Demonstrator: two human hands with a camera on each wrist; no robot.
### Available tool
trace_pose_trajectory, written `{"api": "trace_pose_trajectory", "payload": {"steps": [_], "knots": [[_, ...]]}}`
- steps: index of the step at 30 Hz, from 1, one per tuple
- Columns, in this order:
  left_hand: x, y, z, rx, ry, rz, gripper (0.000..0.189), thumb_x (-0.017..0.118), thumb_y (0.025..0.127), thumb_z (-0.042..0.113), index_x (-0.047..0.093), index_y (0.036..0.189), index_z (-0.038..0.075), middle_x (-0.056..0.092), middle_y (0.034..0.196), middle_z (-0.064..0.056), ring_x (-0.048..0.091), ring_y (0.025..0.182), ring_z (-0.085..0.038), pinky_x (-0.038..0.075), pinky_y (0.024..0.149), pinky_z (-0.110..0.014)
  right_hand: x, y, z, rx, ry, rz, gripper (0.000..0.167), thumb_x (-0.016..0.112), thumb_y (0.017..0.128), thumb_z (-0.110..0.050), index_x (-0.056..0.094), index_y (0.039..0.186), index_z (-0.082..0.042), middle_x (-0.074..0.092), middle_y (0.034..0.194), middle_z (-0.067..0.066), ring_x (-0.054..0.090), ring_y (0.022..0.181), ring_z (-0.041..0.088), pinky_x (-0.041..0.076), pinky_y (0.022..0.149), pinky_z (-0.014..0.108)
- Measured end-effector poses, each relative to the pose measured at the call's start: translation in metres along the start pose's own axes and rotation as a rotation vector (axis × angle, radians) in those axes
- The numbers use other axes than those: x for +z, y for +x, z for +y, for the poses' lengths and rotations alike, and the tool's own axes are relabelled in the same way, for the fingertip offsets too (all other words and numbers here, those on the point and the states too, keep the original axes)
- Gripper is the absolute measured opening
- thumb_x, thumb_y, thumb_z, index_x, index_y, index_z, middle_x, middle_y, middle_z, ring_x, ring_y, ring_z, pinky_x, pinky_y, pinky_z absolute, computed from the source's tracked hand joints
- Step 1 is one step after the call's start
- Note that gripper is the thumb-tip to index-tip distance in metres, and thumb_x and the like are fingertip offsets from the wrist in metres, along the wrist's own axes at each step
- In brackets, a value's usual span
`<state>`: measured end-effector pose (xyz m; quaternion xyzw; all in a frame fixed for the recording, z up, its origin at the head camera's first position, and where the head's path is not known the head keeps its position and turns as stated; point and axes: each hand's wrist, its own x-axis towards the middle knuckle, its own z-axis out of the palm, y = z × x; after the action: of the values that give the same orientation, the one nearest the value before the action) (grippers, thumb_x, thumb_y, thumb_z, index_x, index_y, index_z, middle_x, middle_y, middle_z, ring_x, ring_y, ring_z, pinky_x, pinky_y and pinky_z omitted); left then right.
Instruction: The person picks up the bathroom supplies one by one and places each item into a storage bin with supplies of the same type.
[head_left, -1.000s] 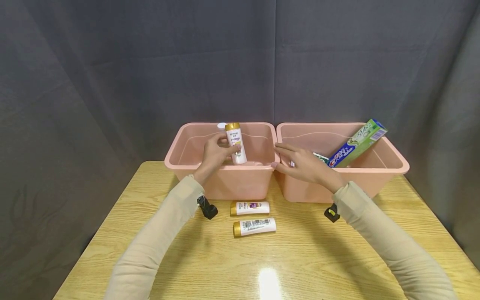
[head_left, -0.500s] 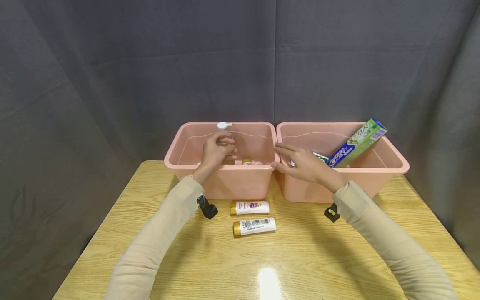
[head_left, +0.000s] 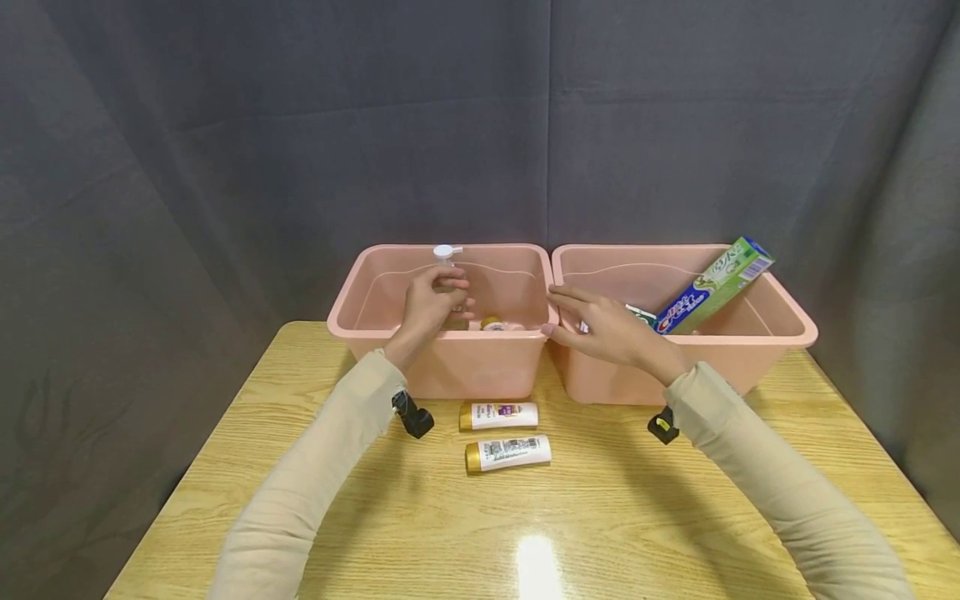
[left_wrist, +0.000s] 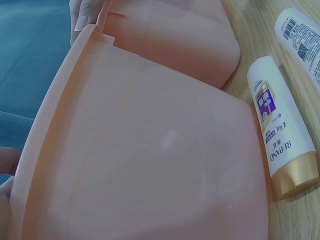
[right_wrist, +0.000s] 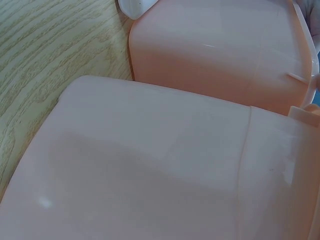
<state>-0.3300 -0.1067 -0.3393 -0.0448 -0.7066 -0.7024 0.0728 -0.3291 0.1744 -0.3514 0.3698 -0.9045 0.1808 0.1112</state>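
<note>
We log gold-capped bottle (head_left: pixel 492 322) released into bin (head_left: pixel 465 367); left hand (head_left: pixel 432 303), right hand (head_left: pixel 611 331): fingers apart; two white bottles (head_left: pixel 506 415) remain outside.

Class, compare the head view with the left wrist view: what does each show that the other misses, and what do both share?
Only head: the green box, white pump and sleeves.
Only left wrist: legible REPAND lettering on the rear bottle.
Both: that bottle, the front bottle, left bin, right bin, table, and parts of the left hand and right hand.
</note>
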Motion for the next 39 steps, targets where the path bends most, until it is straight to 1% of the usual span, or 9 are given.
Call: {"api": "trace_pose_trajectory", "payload": {"steps": [5,7,9,13,16,25,33,36,39], "knots": [[0.0001,0.0006,0.0002,-0.011,-0.013,0.004,0.033,0.055,0.09,-0.014,0.06,0.122,-0.006,0.065,0.1,-0.012,0.071,0.078,-0.03,0.06,0.064,-0.033,-0.0005,0.0003,0.0001,-0.011,-0.001,0.002,0.067,0.055,0.098,-0.048,0.049,0.144,0.0,0.047,0.148,0.017,0.042,0.136,0.036,0.034,0.112,0.051],[0.0001,0.0008,0.0005,-0.022,-0.026,0.007,0.034,0.055,0.09,-0.014,0.06,0.122,-0.006,0.065,0.1,-0.013,0.07,0.08,-0.032,0.06,0.065,-0.033,-0.0007,0.0004,-0.0004,-0.014,-0.001,0.004,0.066,0.056,0.098,-0.048,0.049,0.144,0.0,0.047,0.148,0.017,0.042,0.136,0.036,0.034,0.112,0.051],[0.0005,0.0014,0.0006,-0.032,-0.043,0.009,0.034,0.054,0.09,-0.015,0.06,0.123,-0.007,0.065,0.1,-0.013,0.071,0.077,-0.029,0.06,0.066,-0.034,-0.0011,0.0004,-0.0005,-0.017,-0.002,0.006,0.066,0.056,0.098,-0.047,0.049,0.143,0.0,0.047,0.147,0.017,0.043,0.136,0.036,0.034,0.111,0.051],[0.0006,0.0017,0.0005,-0.036,-0.059,0.013,0.035,0.053,0.09,-0.015,0.06,0.123,-0.007,0.065,0.1,-0.014,0.069,0.068,-0.019,0.06,0.065,-0.034,-0.0013,-0.0002,-0.0015,-0.012,0.003,0.009,0.065,0.058,0.097,-0.046,0.05,0.143,0.0,0.048,0.147,0.016,0.044,0.135,0.035,0.035,0.111,0.05],[0.0005,0.0016,0.0008,-0.037,-0.066,0.012,0.035,0.053,0.09,-0.015,0.06,0.123,-0.007,0.065,0.1,-0.013,0.069,0.066,-0.016,0.06,0.065,-0.033,-0.0014,-0.0003,-0.0016,-0.008,0.005,0.009,0.065,0.058,0.097,-0.046,0.05,0.143,0.0,0.048,0.146,0.017,0.044,0.135,0.035,0.035,0.111,0.05],[0.001,0.0023,0.0017,-0.031,-0.074,0.028,0.024,0.06,0.095,-0.004,0.062,0.119,-0.007,0.063,0.09,-0.009,0.069,0.064,-0.015,0.06,0.066,-0.035,-0.0009,0.0002,-0.0003,-0.015,-0.004,0.014,0.066,0.058,0.097,-0.047,0.05,0.143,-0.001,0.049,0.146,0.016,0.044,0.135,0.035,0.035,0.111,0.05],[0.0003,0.0007,0.003,0.005,-0.051,0.009,0.022,0.053,0.1,0.0,0.063,0.119,-0.005,0.067,0.101,-0.013,0.07,0.07,-0.017,0.06,0.067,-0.034,0.0,0.0008,0.0001,-0.013,-0.004,0.009,0.067,0.057,0.097,-0.048,0.049,0.144,-0.001,0.048,0.147,0.016,0.044,0.135,0.034,0.035,0.111,0.05],[0.0008,0.0001,0.0044,0.007,-0.049,0.003,0.022,0.052,0.101,0.003,0.063,0.119,-0.004,0.067,0.102,-0.012,0.071,0.073,-0.019,0.06,0.071,-0.037,-0.0006,0.0004,-0.0004,-0.012,-0.004,0.009,0.067,0.058,0.097,-0.048,0.05,0.144,-0.001,0.048,0.147,0.016,0.044,0.135,0.034,0.035,0.111,0.049],[0.0014,0.0001,0.0059,0.004,-0.072,-0.005,0.023,0.051,0.103,0.005,0.061,0.12,-0.004,0.067,0.1,-0.01,0.071,0.075,-0.022,0.059,0.076,-0.042,-0.0009,0.0,-0.0002,-0.01,-0.001,0.01,0.066,0.058,0.097,-0.048,0.05,0.143,-0.001,0.048,0.147,0.015,0.044,0.135,0.034,0.035,0.111,0.049]]}}
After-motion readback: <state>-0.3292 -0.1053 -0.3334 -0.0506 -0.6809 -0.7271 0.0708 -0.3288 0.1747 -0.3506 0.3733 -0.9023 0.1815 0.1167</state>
